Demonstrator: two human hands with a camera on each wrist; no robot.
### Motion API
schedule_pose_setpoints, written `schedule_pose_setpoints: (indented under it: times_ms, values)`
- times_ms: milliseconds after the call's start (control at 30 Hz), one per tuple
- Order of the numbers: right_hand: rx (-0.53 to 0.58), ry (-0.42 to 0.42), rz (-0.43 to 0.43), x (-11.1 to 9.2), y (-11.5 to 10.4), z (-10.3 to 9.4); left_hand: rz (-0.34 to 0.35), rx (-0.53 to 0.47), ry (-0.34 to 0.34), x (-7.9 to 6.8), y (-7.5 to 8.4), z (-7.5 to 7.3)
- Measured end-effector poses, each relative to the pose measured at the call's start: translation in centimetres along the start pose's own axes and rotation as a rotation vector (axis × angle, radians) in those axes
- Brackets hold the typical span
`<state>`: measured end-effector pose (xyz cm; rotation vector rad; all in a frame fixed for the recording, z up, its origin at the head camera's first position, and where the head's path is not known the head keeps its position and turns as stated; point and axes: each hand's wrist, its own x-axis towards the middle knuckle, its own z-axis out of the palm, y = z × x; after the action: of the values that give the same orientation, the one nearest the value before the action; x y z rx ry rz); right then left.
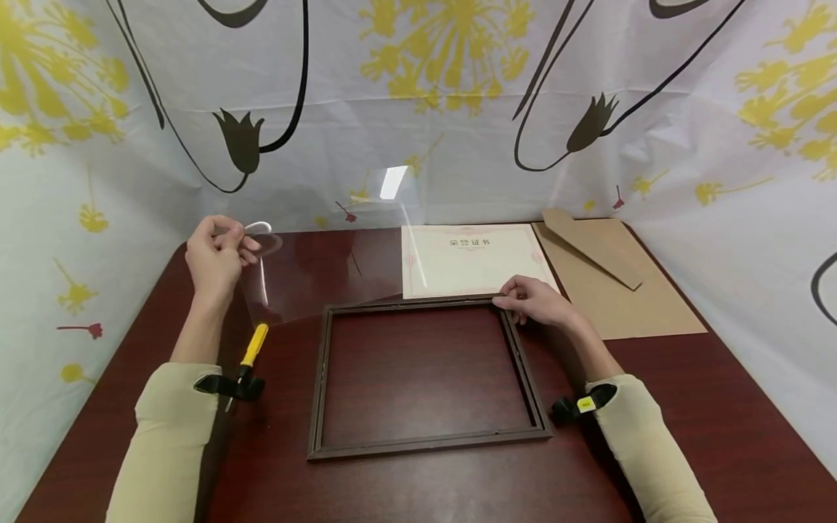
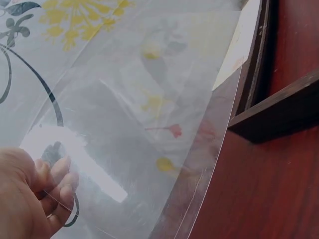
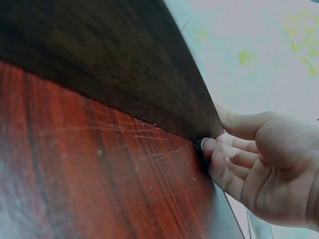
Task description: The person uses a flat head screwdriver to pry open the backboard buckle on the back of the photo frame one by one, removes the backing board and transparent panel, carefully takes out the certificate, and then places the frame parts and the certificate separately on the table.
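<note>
My left hand pinches one corner of a clear plastic sheet, raised at the left of the table. Light glares off the sheet in the left wrist view, where the thumb and fingertips meet near its edge. A dark brown picture frame, hollow in the middle, lies on the table in front of me. At its far right corner, my right hand grips the frame between thumb and fingers. Close up in the right wrist view, those fingertips curl under the frame's corner.
A cream certificate lies behind the frame, partly seen through the sheet. To its right rests a brown paper envelope with its flap raised. A yellow-handled screwdriver lies by the left forearm. Patterned cloth hangs behind the table.
</note>
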<state>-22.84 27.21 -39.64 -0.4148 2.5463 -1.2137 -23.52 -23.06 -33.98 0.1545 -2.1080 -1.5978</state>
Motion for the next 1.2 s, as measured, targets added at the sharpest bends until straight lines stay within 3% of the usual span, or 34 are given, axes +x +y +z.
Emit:
schedule_pose_setpoints:
  times_ms: [133, 333, 767, 867, 1067, 1200]
  values:
    - [0.01, -0.009, 0.005, -0.7, -1.6, -0.1, 0.029, 0.019, 0.021, 0.9, 0.0, 0.0]
    - [0.017, -0.008, 0.003, -1.0, -2.0, -0.2, 0.041, 0.073, 0.051, 1.8, -0.4, -0.1]
    - [0.023, -0.006, 0.015, -1.0, -2.0, -0.2, -0.078, 0.111, 0.04, 4.2, -2.8, -0.8]
    - [0.027, -0.005, 0.015, -0.8, -1.6, -0.1, -0.118, 0.099, 0.023, 4.5, -3.2, -1.0]
    - [0.028, 0.011, 0.005, 0.6, 1.8, 0.2, -0.189, 0.138, -0.07, 5.1, -4.1, -1.6]
    - [0.015, 0.014, -0.002, 0.8, 2.2, 0.2, -0.235, 0.173, -0.121, 5.3, -4.8, -2.0]
